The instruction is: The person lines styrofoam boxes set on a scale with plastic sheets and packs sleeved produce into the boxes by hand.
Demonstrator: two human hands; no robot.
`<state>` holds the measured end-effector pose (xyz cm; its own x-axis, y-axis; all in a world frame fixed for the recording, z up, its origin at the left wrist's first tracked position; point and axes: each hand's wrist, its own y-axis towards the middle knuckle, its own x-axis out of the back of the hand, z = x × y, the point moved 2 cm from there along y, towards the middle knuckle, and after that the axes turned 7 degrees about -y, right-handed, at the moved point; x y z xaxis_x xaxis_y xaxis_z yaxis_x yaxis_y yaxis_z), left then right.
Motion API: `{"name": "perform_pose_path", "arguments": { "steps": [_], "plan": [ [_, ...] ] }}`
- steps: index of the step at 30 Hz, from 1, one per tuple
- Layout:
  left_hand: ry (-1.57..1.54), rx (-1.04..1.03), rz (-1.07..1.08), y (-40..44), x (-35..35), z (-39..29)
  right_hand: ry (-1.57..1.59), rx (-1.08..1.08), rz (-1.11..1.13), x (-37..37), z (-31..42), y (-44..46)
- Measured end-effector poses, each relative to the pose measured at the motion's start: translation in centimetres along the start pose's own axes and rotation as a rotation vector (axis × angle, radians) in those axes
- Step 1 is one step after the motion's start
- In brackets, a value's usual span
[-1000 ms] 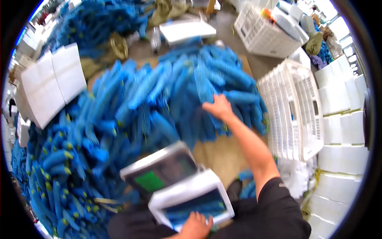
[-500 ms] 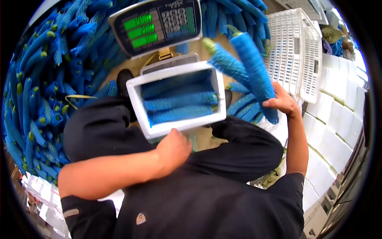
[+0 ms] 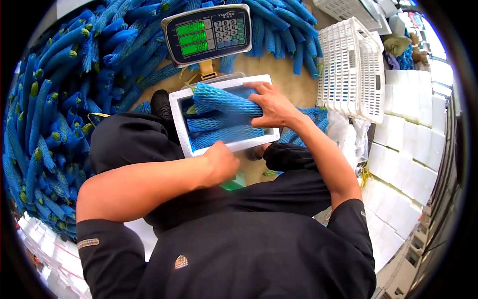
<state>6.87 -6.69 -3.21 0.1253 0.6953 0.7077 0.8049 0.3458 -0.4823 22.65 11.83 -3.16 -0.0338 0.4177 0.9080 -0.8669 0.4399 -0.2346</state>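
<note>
A white foam box (image 3: 176,117) rests between my legs, in front of the scale. Inside lie several long green vegetables in blue foam netting (image 3: 229,134). My right hand (image 3: 273,105) reaches over the box's right end. Its fingers and thumb are around the right end of a netted vegetable (image 3: 221,99), which lies slantwise over the others. Green tips show at the left ends of some. My left hand (image 3: 221,162) is closed at the box's near rim, knuckles up. Whatever its fingers may hold is hidden.
A digital scale display (image 3: 209,35) with green readouts stands behind the box. Heaps of blue-netted vegetables (image 3: 55,134) curve round the left and back. A white plastic crate (image 3: 348,70), clear plastic bags (image 3: 348,137) and stacked white foam boxes (image 3: 403,129) are on the right.
My right hand has moved left from beside the crate, bringing two netted vegetables to the box, where they lie on or over its contents. My left hand has stayed at the near rim.
</note>
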Motion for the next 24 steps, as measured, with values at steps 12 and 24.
{"name": "perform_pose_path", "arguments": {
  "steps": [12, 24],
  "plan": [
    [0.011, -0.017, 0.046, -0.9, 1.0, -0.4, -0.189, -0.148, -0.197, -8.7, 4.2, 2.1],
    [-0.08, 0.174, -0.065, -0.9, 0.3, 2.9, -0.199, -0.088, -0.191, -10.0, 3.5, 1.2]
  ]
}}
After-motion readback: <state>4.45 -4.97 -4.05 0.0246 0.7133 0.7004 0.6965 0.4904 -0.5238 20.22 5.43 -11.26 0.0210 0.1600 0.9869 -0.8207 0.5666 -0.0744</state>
